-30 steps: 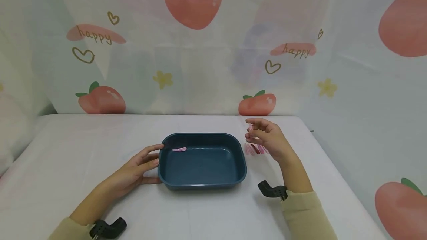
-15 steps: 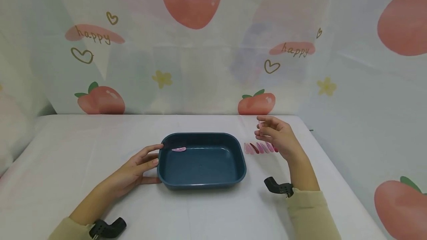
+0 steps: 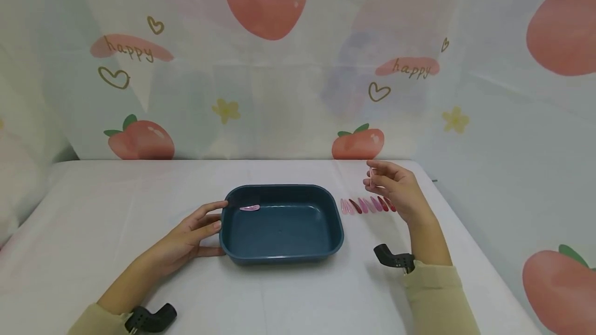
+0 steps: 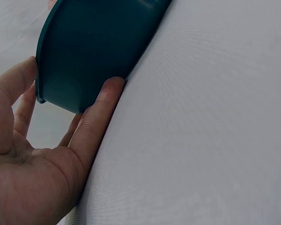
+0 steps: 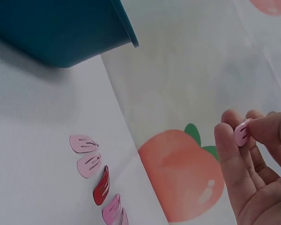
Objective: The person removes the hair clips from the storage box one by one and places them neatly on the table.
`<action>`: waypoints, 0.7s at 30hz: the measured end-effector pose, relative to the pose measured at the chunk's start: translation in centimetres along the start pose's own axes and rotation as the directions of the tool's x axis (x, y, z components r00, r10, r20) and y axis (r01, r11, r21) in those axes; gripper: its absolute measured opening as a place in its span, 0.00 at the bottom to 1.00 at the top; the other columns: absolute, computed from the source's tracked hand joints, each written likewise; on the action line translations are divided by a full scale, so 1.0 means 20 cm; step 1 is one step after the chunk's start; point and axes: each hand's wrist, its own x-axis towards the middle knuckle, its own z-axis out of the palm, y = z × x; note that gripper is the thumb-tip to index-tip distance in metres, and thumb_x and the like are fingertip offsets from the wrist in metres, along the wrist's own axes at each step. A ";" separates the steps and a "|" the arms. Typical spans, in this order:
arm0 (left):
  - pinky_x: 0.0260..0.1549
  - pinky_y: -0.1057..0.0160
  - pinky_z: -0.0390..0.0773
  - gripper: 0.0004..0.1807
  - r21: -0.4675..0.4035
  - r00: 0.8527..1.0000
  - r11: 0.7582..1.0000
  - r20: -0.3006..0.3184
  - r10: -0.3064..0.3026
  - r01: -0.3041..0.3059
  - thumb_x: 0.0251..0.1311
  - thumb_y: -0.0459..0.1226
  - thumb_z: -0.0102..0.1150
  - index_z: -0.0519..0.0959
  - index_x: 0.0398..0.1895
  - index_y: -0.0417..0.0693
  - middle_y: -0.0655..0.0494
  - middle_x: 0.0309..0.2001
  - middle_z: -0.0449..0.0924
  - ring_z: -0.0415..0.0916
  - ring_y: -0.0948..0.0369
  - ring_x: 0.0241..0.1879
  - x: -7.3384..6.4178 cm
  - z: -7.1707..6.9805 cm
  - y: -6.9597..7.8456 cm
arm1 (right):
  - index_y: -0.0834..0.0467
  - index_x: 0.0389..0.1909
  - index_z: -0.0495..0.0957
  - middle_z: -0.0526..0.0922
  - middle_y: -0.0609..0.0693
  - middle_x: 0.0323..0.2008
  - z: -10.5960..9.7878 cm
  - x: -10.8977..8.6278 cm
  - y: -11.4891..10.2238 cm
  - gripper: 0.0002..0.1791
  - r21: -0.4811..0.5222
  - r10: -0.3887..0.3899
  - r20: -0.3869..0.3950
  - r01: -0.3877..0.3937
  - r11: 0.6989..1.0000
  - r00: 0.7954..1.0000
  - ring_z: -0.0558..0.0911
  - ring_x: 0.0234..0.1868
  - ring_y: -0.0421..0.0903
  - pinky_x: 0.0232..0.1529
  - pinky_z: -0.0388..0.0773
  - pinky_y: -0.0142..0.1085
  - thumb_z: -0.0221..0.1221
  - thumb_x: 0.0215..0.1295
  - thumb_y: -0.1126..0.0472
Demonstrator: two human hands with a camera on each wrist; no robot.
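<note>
My right hand (image 3: 396,190) is raised over the right side of the table. It pinches a pink hair clip (image 5: 242,133) between thumb and fingers. Below and slightly left of it lies a row of several hair clips (image 3: 375,203), pink and red, beside the blue tray (image 3: 281,237). One pink clip (image 3: 250,208) rests inside the tray near its left end. My left hand (image 3: 193,234) touches that end with extended fingers. In the left wrist view, fingertips meet the rim and the outer wall of the tray (image 4: 70,56).
A white cloth covers the table (image 3: 279,299). Behind it hangs a fabric backdrop (image 3: 279,97) printed with peaches, hearts and flowers. Each wrist carries a black camera mount, such as the right mount (image 3: 393,259).
My right hand has moved to the right, still pinching the pink clip, and more of the clip row shows. The left hand and tray stay put.
</note>
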 end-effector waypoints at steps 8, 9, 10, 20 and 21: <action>0.53 0.42 0.80 0.31 0.002 1.000 1.000 0.003 0.002 -0.002 0.75 0.40 0.51 0.55 0.77 0.58 0.39 0.76 0.49 0.61 0.44 0.68 0.00 0.00 0.01 | 0.61 0.65 0.72 0.73 0.57 0.48 -0.03 0.00 0.01 0.22 -0.020 0.037 -0.047 -0.038 0.999 0.998 0.83 0.41 0.43 0.45 0.84 0.32 0.57 0.74 0.58; 0.53 0.42 0.80 0.31 0.003 1.000 1.000 0.003 0.002 -0.002 0.75 0.40 0.51 0.55 0.77 0.58 0.39 0.76 0.49 0.62 0.44 0.68 0.00 0.00 0.01 | 0.61 0.65 0.72 0.73 0.57 0.48 -0.03 0.00 0.01 0.22 -0.030 0.036 -0.054 -0.038 0.999 0.998 0.82 0.41 0.43 0.45 0.84 0.32 0.56 0.74 0.58; 0.53 0.42 0.80 0.31 0.005 1.000 1.000 0.002 0.003 -0.003 0.75 0.40 0.51 0.55 0.77 0.58 0.39 0.75 0.49 0.62 0.44 0.68 0.00 0.00 0.01 | 0.61 0.65 0.72 0.73 0.57 0.48 -0.03 0.00 0.01 0.22 -0.039 0.033 -0.059 -0.035 0.999 0.998 0.82 0.41 0.43 0.45 0.84 0.32 0.56 0.75 0.58; 0.53 0.42 0.80 0.31 0.011 1.000 1.000 0.002 0.003 -0.003 0.75 0.40 0.50 0.55 0.77 0.58 0.39 0.75 0.49 0.62 0.43 0.68 0.00 0.00 0.00 | 0.61 0.62 0.74 0.72 0.51 0.43 -0.06 -0.01 0.04 0.19 -0.022 0.037 -0.076 -0.039 0.999 0.996 0.80 0.38 0.42 0.45 0.84 0.31 0.55 0.75 0.60; 0.53 0.42 0.80 0.31 0.009 1.000 1.000 0.003 0.004 -0.004 0.75 0.40 0.50 0.55 0.77 0.58 0.39 0.75 0.49 0.63 0.44 0.67 0.00 0.00 0.00 | 0.62 0.62 0.74 0.72 0.52 0.43 -0.06 0.00 0.04 0.19 -0.032 0.041 -0.083 -0.044 0.999 0.996 0.80 0.38 0.41 0.45 0.84 0.30 0.55 0.75 0.60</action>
